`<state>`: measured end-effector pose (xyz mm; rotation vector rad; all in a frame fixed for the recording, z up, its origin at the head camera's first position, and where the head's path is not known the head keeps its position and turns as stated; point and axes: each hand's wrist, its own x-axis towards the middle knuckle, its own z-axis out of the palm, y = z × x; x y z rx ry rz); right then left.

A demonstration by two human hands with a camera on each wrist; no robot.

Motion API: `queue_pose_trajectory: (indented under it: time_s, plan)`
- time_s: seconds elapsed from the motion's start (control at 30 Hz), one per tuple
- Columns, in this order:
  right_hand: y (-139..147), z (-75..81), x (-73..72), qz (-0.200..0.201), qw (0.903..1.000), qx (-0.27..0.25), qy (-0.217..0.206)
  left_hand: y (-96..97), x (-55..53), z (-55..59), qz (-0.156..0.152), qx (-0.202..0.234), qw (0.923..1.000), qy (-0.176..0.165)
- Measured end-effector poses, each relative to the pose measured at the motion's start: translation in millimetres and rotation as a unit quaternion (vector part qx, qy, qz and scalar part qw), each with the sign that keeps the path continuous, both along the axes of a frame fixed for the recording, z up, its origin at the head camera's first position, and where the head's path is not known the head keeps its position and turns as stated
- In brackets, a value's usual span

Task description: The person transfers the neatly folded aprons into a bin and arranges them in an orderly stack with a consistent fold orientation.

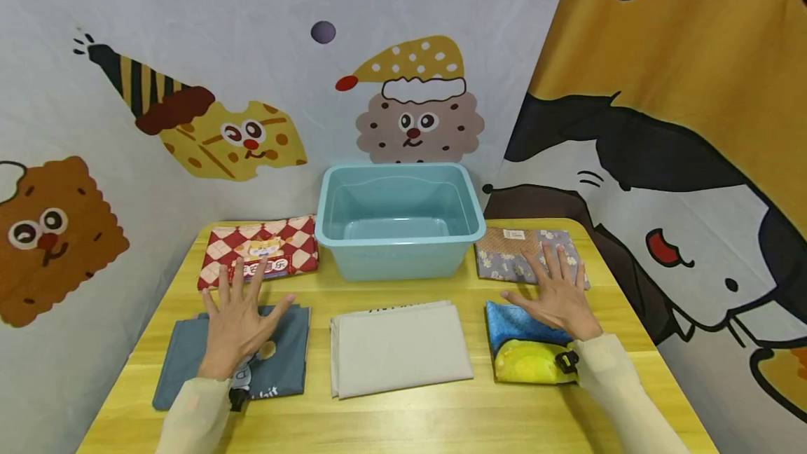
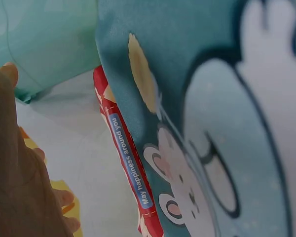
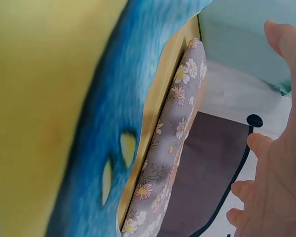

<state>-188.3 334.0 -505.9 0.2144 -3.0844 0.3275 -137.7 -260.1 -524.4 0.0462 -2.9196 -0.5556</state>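
Observation:
Fingers spread, my left hand (image 1: 237,324) hovers over a folded dark teal cloth (image 1: 286,363) with a rabbit print. Its fingertips overlap the near edge of a red-and-cream checked folded cloth (image 1: 217,247) in the head view. On the other side my right hand (image 1: 557,296), fingers also spread, is above a blue and yellow folded cloth (image 1: 523,359). Behind that lies a folded grey floral cloth (image 1: 494,261). Neither hand holds anything. Between the hands lies a folded beige cloth (image 1: 401,350).
A light blue plastic bin (image 1: 397,261) stands at the back middle of the yellow wooden table (image 1: 397,426), with nothing visible inside. Cartoon-printed curtains (image 1: 265,12) hang close behind and beside the table.

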Motion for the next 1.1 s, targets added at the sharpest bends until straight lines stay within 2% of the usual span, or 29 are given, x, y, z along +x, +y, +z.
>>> queue_pose_trajectory:
  time_s: [0.3,0.5,0.67,0.8,0.93,1.1]
  plan:
    - [-1,2.0,1.3,0.001,0.9999,-0.007,-0.009,2.3,-1.9,-1.2,-0.009,0.014,0.9998,-0.012]
    - [-11,3.6,4.4,0.017,0.9993,-0.022,-0.024,10.3,-1.2,0.0,-0.023,0.042,0.9981,-0.04]
    - [-19,5.9,7.4,0.025,0.9973,-0.056,-0.042,19.3,2.9,0.0,-0.031,0.065,0.9948,-0.073]
    - [-26,4.2,9.1,0.038,0.9943,-0.082,-0.056,26.5,6.3,-0.6,-0.036,0.093,0.9914,-0.085]
    - [-35,1.6,11.3,0.051,0.9897,-0.11,-0.075,32.5,9.3,-2.9,-0.043,0.12,0.9888,-0.078]
    - [-48,3.4,14.3,0.069,0.9802,-0.159,-0.096,41.1,11.3,-6.1,-0.072,0.161,0.9833,-0.046]
